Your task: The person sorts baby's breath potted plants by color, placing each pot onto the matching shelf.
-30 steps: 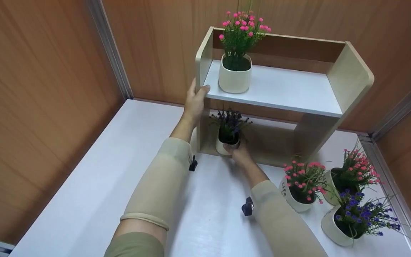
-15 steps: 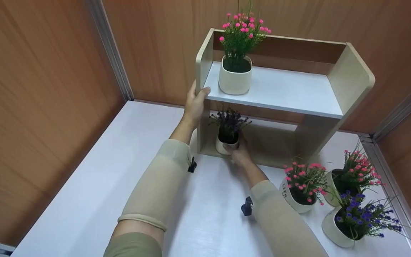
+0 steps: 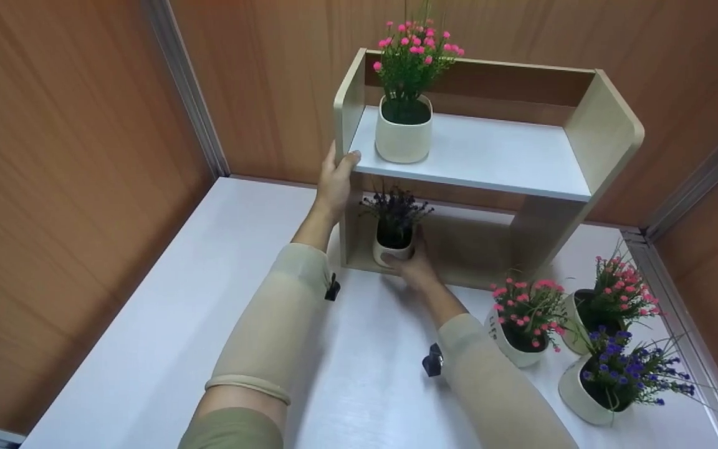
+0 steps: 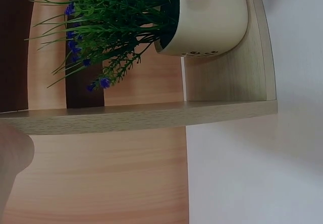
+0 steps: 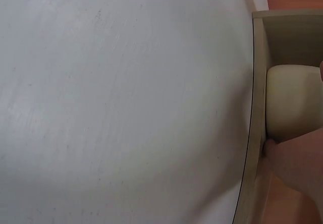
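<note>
My left hand [image 3: 336, 187] grips the left side panel of a small two-tier wooden shelf [image 3: 496, 149], its thumb at the front edge of the upper board. In the lower tier, near that panel, stands a cream flowerpot [image 4: 217, 22] with green stems and small blue flowers [image 4: 75, 42]. Low on this pot, my right hand [image 3: 415, 265] holds it, thumb in front and fingers around its right side. The right wrist view shows the pot's base [image 5: 292, 100] against the shelf's front lip, with part of the hand beside it. Most right fingers are hidden.
Another cream pot with pink flowers [image 3: 404, 134] stands on the upper tier's left end. Right of the shelf, on the white table [image 3: 359, 374], are two pots with pink flowers [image 3: 524, 337] and one with blue flowers [image 3: 596, 393]. Wooden walls [image 3: 85, 187] enclose the table.
The head view has shifted slightly, so the shelf and pots appear a little further left. Both hands keep their holds, and the pot stays at the left of the lower tier.
</note>
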A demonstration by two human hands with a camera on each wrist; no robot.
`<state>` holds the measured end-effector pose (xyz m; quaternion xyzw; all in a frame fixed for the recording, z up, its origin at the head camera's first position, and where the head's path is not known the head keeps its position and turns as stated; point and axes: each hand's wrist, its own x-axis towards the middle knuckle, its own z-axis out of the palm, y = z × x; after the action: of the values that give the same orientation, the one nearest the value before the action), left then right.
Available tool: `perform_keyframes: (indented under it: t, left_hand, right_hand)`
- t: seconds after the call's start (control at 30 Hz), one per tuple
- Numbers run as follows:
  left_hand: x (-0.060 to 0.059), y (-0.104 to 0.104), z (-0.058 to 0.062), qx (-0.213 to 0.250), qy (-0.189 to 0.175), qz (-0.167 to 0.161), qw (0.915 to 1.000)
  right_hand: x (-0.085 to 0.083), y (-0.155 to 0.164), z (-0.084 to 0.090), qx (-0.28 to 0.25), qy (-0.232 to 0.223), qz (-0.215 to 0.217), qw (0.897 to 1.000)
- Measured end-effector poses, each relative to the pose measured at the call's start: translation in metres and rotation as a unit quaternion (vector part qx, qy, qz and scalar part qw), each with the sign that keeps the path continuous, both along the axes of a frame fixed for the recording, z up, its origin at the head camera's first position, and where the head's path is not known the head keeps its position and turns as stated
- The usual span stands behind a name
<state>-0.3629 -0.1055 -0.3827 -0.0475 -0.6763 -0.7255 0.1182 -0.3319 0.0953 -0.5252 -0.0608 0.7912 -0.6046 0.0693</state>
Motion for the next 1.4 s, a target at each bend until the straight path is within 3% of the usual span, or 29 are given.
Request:
perform_keyframes:
  t: [0.17,0.5,0.87,1.07,1.17,1.4]
  left_hand:
    - [0.000,-0.004,0.000,-0.010,-0.008,0.003,0.9999]
    - [-0.004,-0.013,0.001,-0.012,0.000,0.015,0.9998]
    - [-0.002,-0.022,0.002,-0.013,-0.035,0.024,0.9990]
    - [-0.003,-0.022,0.001,-0.010,-0.004,0.019,0.9998]
    - [-0.003,-0.022,0.000,-0.014,0.005,0.017,0.9997]
    - [-0.003,-0.021,0.001,-0.013,-0.012,0.024,0.9995]
  right_hand:
    - [0.013,-0.003,0.010,-0.023,0.010,-0.023,0.999]
    - [0.053,-0.006,0.038,-0.017,-0.033,-0.086,0.996]
    - [0.101,0.017,0.073,-0.048,0.031,-0.099,0.993]
    - [0.129,0.039,0.089,-0.057,0.089,-0.085,0.991]
    - [0.143,0.051,0.094,-0.042,0.114,-0.082,0.989]
    - [0.177,0.081,0.102,0.008,0.142,-0.126,0.982]
